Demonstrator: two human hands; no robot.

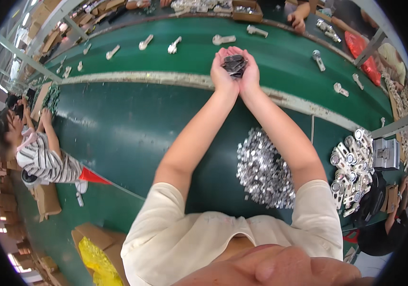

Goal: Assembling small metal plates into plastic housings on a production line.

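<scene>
Both arms reached far out over the green surface (118, 128). Left hand (223, 71) and right hand (250, 72) were pressed side by side, palms up, cupped together as one bowl. In that bowl lay a small heap of dark metal pieces (234, 65), resting on both palms, fingers curled loosely around them, not pinching. The cupped hands hovered above the far green belt (280, 52), just past the worn pale strip (132, 77) dividing it from the near surface.

Near right, beside the right forearm, a big pile of shiny silver parts (263, 171) sat on the surface. Further right, a cluster of white fittings with round metal ends (351, 167), and a grey metal box (386, 153) just beside them. White handle-shaped parts (146, 42) lay spaced along the far belt, well apart from each other. Cardboard box (246, 10) at far edge. Another person's hand (298, 21) rested at the far side of the belt. A person in a striped top (46, 159) was at the left, hands at a tray there. Red bag (363, 55) at far right
</scene>
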